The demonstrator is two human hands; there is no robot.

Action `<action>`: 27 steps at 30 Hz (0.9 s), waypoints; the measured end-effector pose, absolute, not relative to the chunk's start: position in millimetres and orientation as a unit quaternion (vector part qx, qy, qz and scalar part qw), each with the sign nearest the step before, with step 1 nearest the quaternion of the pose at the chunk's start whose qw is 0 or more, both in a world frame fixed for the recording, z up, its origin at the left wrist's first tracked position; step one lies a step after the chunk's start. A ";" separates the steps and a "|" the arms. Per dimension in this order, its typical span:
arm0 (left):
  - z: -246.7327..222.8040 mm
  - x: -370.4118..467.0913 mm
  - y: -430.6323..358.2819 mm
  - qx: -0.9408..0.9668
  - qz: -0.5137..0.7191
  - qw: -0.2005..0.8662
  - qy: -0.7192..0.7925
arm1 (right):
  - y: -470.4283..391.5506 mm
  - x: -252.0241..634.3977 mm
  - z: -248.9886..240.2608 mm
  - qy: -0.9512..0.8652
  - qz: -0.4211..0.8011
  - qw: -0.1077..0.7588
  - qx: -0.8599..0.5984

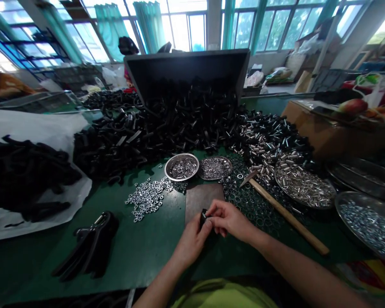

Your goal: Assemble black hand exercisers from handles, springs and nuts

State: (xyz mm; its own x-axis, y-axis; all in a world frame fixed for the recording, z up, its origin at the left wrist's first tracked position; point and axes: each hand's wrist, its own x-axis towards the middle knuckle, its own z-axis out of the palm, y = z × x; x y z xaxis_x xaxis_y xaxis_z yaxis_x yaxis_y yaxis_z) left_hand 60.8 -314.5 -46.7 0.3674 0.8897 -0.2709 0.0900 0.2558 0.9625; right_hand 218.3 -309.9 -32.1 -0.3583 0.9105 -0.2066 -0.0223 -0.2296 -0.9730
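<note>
My left hand [192, 241] is closed around a small black part [203, 217], held over the near edge of a flat metal plate [200, 199]. The fingertips of my right hand [226, 220] pinch together at the top of that part; whether they hold a separate small piece is too small to tell. Left of the plate lies a spread of shiny hex nuts [149, 194]. Beyond it stand a round metal bowl [170, 176] and a shallow dish of small metal pieces [215, 167]. A hammer [285, 214] with a wooden handle lies to the right.
A big heap of black parts [167, 124] spills from a tipped dark bin [189, 57]. Metal pins [304, 182] and bolts are piled at right, near a pan of nuts [368, 222]. Black handles [93, 244] lie at left. Another person [6, 83] sits far left.
</note>
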 end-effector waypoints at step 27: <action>-47.4 63.9 -283.4 0.061 0.370 0.815 0.443 | -82.1 333.5 -26.7 -0.667 -0.034 0.020 -0.744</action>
State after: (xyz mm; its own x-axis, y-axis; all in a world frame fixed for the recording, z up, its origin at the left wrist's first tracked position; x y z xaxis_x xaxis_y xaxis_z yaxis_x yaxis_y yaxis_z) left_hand 63.9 -283.4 -47.4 0.3348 0.6565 -0.6760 -0.5480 0.7192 0.4271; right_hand 333.5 -82.1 -26.7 0.1070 0.9913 0.0769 0.9940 -0.1085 0.0166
